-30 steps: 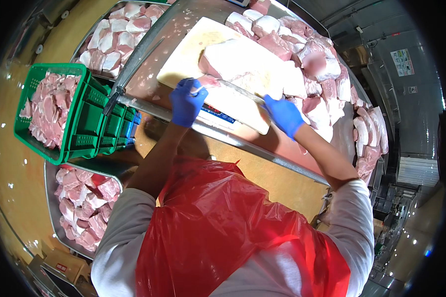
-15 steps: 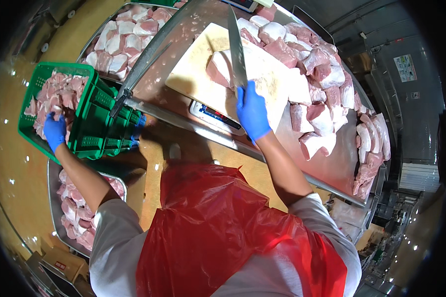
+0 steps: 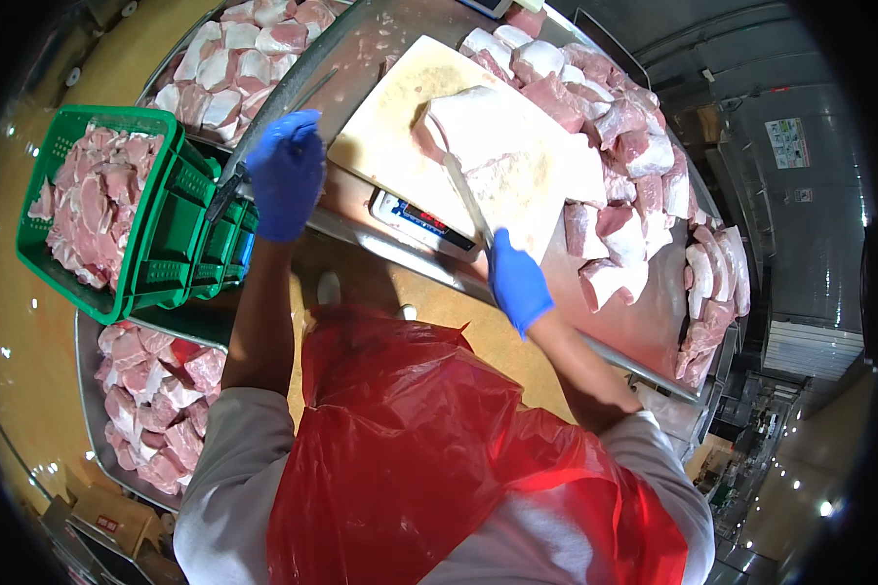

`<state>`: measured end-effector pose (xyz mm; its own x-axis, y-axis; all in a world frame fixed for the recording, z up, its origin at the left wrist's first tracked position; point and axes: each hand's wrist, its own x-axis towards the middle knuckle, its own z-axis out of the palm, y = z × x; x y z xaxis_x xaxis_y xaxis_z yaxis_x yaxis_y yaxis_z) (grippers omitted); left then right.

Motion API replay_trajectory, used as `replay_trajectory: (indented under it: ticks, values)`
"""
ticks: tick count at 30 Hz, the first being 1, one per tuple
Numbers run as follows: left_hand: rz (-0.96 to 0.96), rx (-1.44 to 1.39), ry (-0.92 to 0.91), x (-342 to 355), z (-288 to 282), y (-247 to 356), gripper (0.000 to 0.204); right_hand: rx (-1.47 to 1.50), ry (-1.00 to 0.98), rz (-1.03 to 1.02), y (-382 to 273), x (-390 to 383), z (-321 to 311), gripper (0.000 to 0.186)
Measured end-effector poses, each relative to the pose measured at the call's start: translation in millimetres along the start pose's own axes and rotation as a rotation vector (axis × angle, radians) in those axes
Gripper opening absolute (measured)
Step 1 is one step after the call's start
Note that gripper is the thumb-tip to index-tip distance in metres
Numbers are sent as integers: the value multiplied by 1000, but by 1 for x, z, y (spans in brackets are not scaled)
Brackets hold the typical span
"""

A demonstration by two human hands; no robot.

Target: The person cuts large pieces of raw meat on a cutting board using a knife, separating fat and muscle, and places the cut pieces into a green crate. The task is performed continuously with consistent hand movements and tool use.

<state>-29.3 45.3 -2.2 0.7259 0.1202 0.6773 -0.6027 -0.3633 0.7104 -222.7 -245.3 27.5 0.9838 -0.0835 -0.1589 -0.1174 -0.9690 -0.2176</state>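
In my right hand (image 3: 519, 283), gloved in blue, is the handle of a long knife (image 3: 466, 198). Its blade slants up and left over the cutting board (image 3: 390, 122), with its tip at the near-left side of a thick block of pork (image 3: 478, 122). My left hand (image 3: 288, 177), also in a blue glove, is raised left of the board, above the table's near edge. Its fingers are loosely bent and nothing shows in them. A green crate (image 3: 154, 278) of pork trimmings (image 3: 98, 214) stands left of it.
A digital scale (image 3: 421, 226) shows beneath the board's near edge. Many pork pieces (image 3: 619, 146) cover the table's right side. Trays of pork chunks (image 3: 234, 68) (image 3: 156, 414) stand at far left and near left. A black-handled tool (image 3: 226, 195) rests at the table's left edge.
My left hand has left the trimmings in the green crate and moved right, toward the board. My right hand has drawn back, and the knife has swung from upright to a lower slant beside the pork.
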Motion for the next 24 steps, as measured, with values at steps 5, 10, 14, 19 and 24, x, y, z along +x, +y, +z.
replay_trajectory:
  ticks: [5, 10, 14, 19, 24]
  values:
    - [128, -139, -251, -6, 53, 9, 11, -118, -98, 78, -1, -65, -48, 15]
    - [-323, -67, -429, -6, 109, 56, 20, 71, 126, 125, -29, -52, -52, 19]
    - [-444, -195, -316, -14, 130, 16, 18, 189, 286, 21, -48, -5, -38, 17]
    - [-396, -389, -281, -25, 123, -15, 11, 151, 347, -32, -83, 91, -36, 18]
    - [-591, -398, -301, -18, 118, -2, 10, 125, 190, 56, -104, 130, -34, 22]
